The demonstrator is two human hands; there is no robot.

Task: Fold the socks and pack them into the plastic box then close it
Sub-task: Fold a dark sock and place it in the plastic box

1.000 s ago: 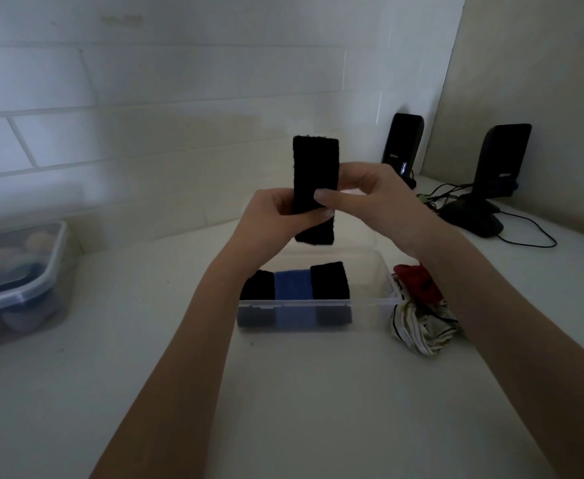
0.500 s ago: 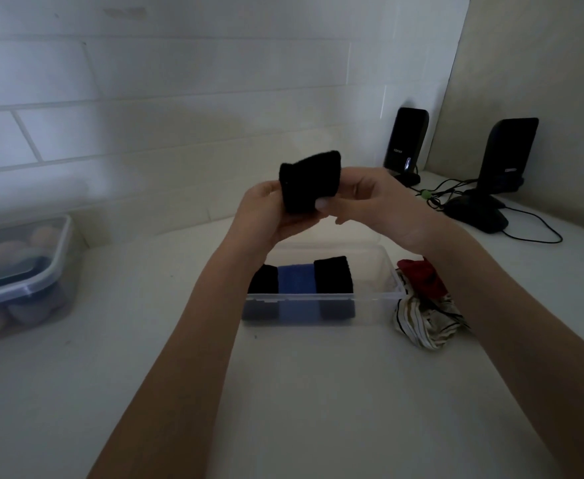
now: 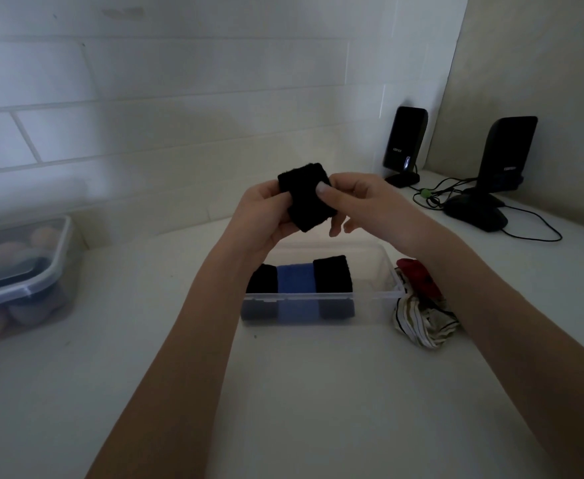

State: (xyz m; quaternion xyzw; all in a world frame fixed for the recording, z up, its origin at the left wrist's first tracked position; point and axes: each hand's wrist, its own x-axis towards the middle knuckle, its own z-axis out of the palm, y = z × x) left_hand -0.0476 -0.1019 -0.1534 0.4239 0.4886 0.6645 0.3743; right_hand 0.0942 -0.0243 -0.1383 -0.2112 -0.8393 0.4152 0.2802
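Observation:
Both hands hold a folded black sock [image 3: 307,198] in the air above the clear plastic box [image 3: 373,302]. My left hand [image 3: 266,219] grips its left side and my right hand [image 3: 356,198] pinches its right side with the thumb on top. Inside the open box three folded socks stand side by side: a black one [image 3: 262,279], a blue one [image 3: 295,277] and another black one [image 3: 332,274]. The box's right part holds nothing. Loose socks lie beside the box's right end: a red one [image 3: 416,274] and a striped pale one [image 3: 421,323].
A lidded clear container [image 3: 24,281] with rounded things inside stands at the left edge. Two black speakers [image 3: 404,141] [image 3: 506,153] with cables [image 3: 435,195] stand at the back right corner. A tiled wall runs behind the white counter [image 3: 318,392].
The black sock was a long upright strip a second ago; it is now folded into a short bundle and has come lower between my hands.

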